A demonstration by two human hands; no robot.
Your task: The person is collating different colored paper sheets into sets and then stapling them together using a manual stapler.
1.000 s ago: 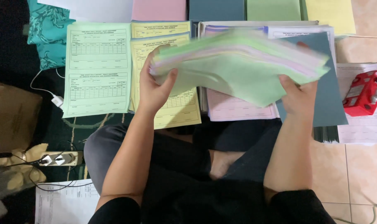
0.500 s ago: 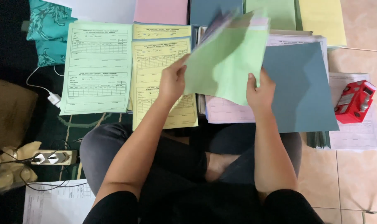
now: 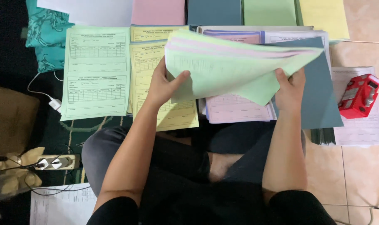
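Now that I have swung the sheaf of green and pink forms (image 3: 235,66) down from near upright to almost flat over the floor piles, my left hand (image 3: 164,83) and right hand (image 3: 290,88) pinch its two lower corners, squaring it.

Black short-sleeve top, sleeves end approx. at the upper arms, forearms bare. Dark grey-blue jeans on the legs w/ one bare foot showing btwn them. No watch, rings or gloves on left hand (image 3: 162,85) or right hand (image 3: 290,88).
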